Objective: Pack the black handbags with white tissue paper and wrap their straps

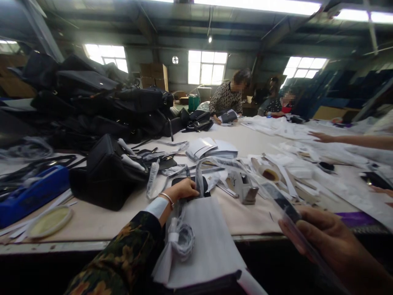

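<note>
A bag wrapped in a white foam sheet [211, 241] lies at the table's near edge, with a coil of plastic-wrapped cord or strap [186, 241] on its left side. My left hand [182, 189], a bracelet at its wrist, is closed on the bag's dark top edge, beside a plastic-wrapped strap. From there the clear-wrapped strap [278, 196] loops over to the right. My right hand [325, 233] grips its dark, plastic-covered end, raised in front of the table edge; motion blurs this part.
Black bags [101, 98] are heaped at the left, one black bag [104, 172] standing nearer. A blue tape dispenser [33, 192], tape roll [50, 221], metal tape cutter [248, 190] and white sheet stack [211, 147] lie about. Co-workers [229, 96] work across; another person's arm [340, 138] reaches in from the right.
</note>
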`<state>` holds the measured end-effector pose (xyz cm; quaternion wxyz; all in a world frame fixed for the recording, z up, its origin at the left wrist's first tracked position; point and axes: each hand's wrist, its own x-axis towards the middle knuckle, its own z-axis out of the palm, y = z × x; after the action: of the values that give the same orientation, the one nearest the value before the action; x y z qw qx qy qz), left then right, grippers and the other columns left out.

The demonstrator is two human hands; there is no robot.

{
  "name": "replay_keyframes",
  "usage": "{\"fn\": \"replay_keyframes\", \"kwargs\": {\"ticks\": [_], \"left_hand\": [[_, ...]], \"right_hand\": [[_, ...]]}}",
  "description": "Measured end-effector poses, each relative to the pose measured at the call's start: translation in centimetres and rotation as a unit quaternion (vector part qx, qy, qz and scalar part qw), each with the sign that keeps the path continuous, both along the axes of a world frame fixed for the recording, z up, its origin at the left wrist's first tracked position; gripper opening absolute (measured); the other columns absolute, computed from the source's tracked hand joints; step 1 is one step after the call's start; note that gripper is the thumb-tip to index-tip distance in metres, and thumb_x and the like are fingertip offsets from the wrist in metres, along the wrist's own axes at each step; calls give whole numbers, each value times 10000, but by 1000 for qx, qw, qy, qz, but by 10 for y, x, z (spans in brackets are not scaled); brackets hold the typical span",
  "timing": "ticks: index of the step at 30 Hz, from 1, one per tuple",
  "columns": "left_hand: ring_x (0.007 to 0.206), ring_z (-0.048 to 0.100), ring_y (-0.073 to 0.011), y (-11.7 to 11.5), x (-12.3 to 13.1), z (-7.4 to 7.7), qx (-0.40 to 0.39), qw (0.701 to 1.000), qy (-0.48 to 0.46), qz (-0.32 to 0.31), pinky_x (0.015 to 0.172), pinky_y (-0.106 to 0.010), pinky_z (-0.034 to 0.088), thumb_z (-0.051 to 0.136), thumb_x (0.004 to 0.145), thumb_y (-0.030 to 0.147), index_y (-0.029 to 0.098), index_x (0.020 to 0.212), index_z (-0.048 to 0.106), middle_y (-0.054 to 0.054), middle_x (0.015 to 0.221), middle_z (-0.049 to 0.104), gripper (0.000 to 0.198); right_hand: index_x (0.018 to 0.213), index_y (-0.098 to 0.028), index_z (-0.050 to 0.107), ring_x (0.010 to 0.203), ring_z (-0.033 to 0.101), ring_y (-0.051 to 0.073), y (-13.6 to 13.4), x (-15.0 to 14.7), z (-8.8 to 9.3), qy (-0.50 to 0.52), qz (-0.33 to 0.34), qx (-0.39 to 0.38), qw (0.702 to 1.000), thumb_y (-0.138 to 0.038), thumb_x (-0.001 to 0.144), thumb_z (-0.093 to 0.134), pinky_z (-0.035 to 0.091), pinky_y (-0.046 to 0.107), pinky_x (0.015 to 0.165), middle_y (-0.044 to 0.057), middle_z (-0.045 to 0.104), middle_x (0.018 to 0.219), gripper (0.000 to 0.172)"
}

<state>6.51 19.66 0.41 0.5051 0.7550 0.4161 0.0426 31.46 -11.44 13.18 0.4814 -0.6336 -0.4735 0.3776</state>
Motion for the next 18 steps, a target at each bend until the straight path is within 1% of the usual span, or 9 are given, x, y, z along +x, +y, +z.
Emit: {"fn": "replay_keyframes", "kwargs": {"ticks": [3, 5, 7, 9, 11, 12, 14, 16, 18], "left_hand": [[530, 455, -124, -1, 2, 2, 59, 997, 46, -19, 529, -255, 308, 737, 540, 176, 176, 581, 588, 49, 510, 511, 154], [516, 440, -120, -2, 2, 3, 79, 994, 67, -30, 526, -258, 296, 726, 539, 179, 176, 571, 575, 53, 504, 500, 155], [513, 441, -120, -3, 2, 2, 89, 992, 76, -38, 523, -257, 295, 714, 554, 200, 174, 582, 579, 52, 516, 503, 141], [519, 449, -121, -4, 1, 1, 95, 992, 76, -41, 519, -253, 296, 702, 571, 215, 169, 618, 600, 49, 540, 513, 122], [524, 455, -122, -4, 0, -2, 94, 992, 68, -42, 512, -250, 294, 685, 580, 212, 164, 662, 625, 44, 563, 525, 113], [526, 460, -124, -4, -1, -3, 92, 993, 62, -43, 507, -248, 293, 674, 583, 204, 162, 680, 634, 40, 575, 535, 114], [539, 477, -128, -4, -1, -5, 89, 994, 47, -47, 501, -243, 295, 646, 583, 182, 159, 701, 645, 30, 602, 561, 120], [565, 501, -136, -5, -2, -6, 92, 994, 29, -52, 506, -239, 305, 621, 581, 158, 158, 702, 646, 20, 632, 587, 124], [602, 532, -145, -8, -1, -3, 102, 993, 11, -63, 523, -234, 327, 601, 579, 134, 157, 711, 654, 10, 664, 616, 144]], "right_hand": [[641, -163, 649, 449, 453, 117, 1, 5, -4, -16, 62, -14, 998, -603, 894, 616, 286, 220, 430, 33, 546, 537, 509], [646, -158, 631, 471, 451, 114, 3, 8, -10, -25, 96, -31, 995, -623, 906, 588, 291, 216, 438, 27, 545, 551, 534], [668, -155, 624, 499, 464, 113, 3, 15, -22, -39, 138, -53, 988, -639, 917, 558, 311, 211, 459, 26, 559, 576, 549], [708, -153, 632, 522, 498, 120, 1, 25, -41, -47, 181, -110, 976, -653, 917, 539, 344, 209, 485, 30, 588, 603, 550], [760, -159, 654, 533, 543, 141, -4, 40, -67, -59, 203, -199, 957, -654, 892, 551, 386, 218, 497, 37, 624, 624, 523], [779, -165, 672, 551, 576, 163, -7, 48, -80, -84, 205, -240, 945, -629, 868, 583, 417, 231, 507, 45, 647, 645, 481], [771, -182, 718, 665, 655, 232, -10, 63, -100, -196, 192, -282, 920, -514, 788, 679, 503, 288, 595, 76, 707, 738, 335], [821, -201, 771, 854, 695, 305, -4, 71, -109, -308, 169, -257, 900, -408, 745, 701, 550, 366, 778, 109, 751, 896, 232], [1023, -210, 785, 1034, 679, 339, 16, 68, -106, -351, 131, -183, 909, -402, 806, 644, 526, 424, 935, 134, 746, 1093, 322]]}}
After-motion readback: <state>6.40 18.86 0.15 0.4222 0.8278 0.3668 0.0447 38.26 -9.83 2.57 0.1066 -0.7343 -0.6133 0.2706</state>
